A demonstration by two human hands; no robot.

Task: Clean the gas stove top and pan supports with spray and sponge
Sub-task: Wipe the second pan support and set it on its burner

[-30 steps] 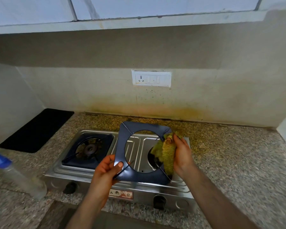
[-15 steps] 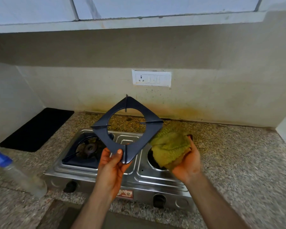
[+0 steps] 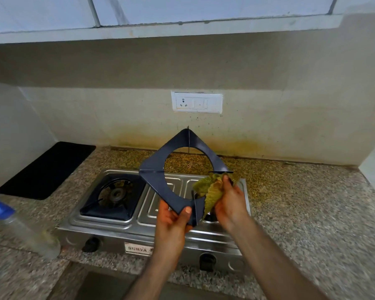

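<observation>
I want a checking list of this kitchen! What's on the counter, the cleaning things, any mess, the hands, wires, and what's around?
Surface: speckled granite counter with a steel two-burner stove on it.
Job's things: lifted pan support held tilted above the stove; second pan support sits on the left burner; green cloth against the lifted support's right corner; spray bottle at the counter's left edge.
Clutter: black mat at the back left.
Grippers: left hand pinches the lifted support's lower corner; right hand grips the cloth.
Cables: nothing seen.
Surroundings: wall socket above; yellowish stains along the wall's base.
</observation>
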